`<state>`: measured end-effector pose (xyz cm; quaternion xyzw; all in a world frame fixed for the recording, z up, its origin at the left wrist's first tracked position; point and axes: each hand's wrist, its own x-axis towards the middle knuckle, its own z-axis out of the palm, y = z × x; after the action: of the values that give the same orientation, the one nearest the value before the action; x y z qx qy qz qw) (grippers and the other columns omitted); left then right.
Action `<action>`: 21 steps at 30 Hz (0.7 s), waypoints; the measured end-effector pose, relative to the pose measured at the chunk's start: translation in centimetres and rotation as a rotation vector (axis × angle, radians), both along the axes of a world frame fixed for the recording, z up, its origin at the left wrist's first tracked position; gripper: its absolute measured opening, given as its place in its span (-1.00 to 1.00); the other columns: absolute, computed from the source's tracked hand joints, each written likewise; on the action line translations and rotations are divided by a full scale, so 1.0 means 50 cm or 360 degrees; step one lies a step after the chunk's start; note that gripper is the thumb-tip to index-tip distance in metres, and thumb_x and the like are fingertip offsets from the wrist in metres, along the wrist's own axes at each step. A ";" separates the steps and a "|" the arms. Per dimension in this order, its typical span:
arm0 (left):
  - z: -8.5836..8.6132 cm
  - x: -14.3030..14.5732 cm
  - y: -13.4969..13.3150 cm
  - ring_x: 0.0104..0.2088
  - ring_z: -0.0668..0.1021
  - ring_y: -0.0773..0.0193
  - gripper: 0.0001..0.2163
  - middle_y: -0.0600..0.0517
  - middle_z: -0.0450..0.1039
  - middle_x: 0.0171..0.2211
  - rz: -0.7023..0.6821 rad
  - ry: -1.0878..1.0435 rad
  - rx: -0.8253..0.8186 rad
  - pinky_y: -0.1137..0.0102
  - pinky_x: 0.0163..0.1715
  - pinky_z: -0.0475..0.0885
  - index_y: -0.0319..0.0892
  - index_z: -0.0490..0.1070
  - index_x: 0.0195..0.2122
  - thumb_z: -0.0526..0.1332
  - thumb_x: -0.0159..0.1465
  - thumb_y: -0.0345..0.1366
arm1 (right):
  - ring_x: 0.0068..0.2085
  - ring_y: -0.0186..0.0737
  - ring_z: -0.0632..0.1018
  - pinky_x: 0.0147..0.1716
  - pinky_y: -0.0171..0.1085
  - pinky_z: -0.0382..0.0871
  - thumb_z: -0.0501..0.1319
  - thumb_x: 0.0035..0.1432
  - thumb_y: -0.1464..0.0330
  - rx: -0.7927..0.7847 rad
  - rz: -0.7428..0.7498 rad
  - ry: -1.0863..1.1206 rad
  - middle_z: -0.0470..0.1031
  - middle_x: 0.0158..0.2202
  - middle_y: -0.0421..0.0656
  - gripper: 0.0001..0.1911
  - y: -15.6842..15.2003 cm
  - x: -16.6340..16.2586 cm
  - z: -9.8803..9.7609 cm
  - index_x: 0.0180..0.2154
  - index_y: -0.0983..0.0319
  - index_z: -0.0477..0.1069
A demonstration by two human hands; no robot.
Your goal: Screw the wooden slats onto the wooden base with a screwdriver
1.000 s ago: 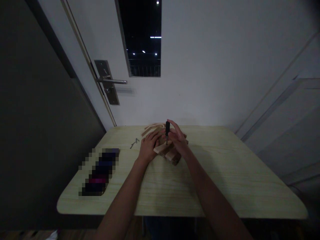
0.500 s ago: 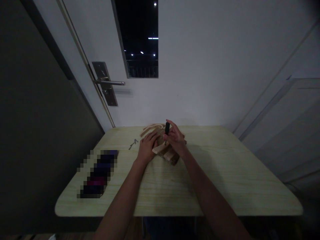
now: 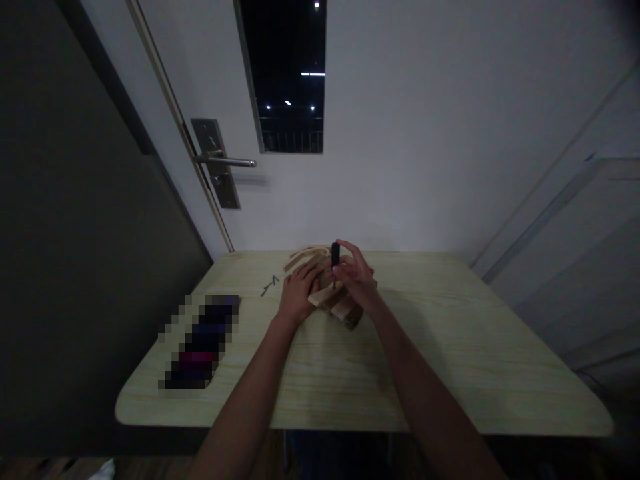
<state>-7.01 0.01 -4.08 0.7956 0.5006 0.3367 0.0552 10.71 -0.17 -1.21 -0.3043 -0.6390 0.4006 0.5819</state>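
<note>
While I look down along my two forearms, the pale wooden surface lies nearest to me, and on its left part sits a dark object that is blurred out, so I cannot name it. Further on, my left hand rests flat, fingers spread a little, pressing on the stack of wooden pieces near the middle of the surface. My right hand has its fingers closed around a small screwdriver with a black handle, which stands upright with its tip on the top piece.

I judge the wood light and stiff, easy to slide, so it is best held from above, flat and firm. The screwdriver is thin and rigid; the handle is the place to grip. Left of the stack some small dark screws lie loose; no container is visible. Behind are more wooden strips, then the white door with its metal handle.
</note>
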 end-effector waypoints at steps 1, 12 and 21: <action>0.000 0.001 0.000 0.31 0.40 0.02 -0.64 -0.08 0.40 0.28 0.0013 0.0000 0.0003 0.00 0.29 0.33 -0.10 0.45 0.18 0.14 0.37 -0.37 | -0.32 -0.23 0.57 -0.38 -0.24 0.56 0.35 0.16 0.05 -0.0006 -0.0023 0.0014 0.50 -0.17 -0.13 -0.32 0.002 -0.002 -0.002 0.24 0.03 0.22; -0.004 -0.002 0.001 0.30 0.41 0.05 -0.66 -0.07 0.41 0.27 0.0004 0.0005 0.0029 0.00 0.31 0.32 -0.13 0.46 0.16 0.13 0.39 -0.36 | -0.19 -0.16 0.57 -0.15 -0.11 0.57 0.21 0.30 0.05 -0.0017 -0.0021 -0.0047 0.53 -0.06 -0.08 -0.42 -0.005 -0.001 0.005 0.28 0.04 0.22; -0.003 -0.003 -0.004 0.29 0.42 0.02 -0.65 -0.09 0.42 0.26 0.0038 0.0018 0.0058 -0.02 0.29 0.34 -0.11 0.46 0.17 0.12 0.39 -0.37 | -0.26 -0.20 0.57 -0.19 -0.13 0.60 0.38 0.12 0.05 0.0009 -0.0092 0.0061 0.51 -0.17 -0.15 -0.34 0.011 -0.008 -0.004 0.18 0.02 0.26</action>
<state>-7.15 -0.19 -4.22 0.7923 0.5041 0.3420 0.0340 10.29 0.37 -1.43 -0.3132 -0.6199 0.3875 0.6062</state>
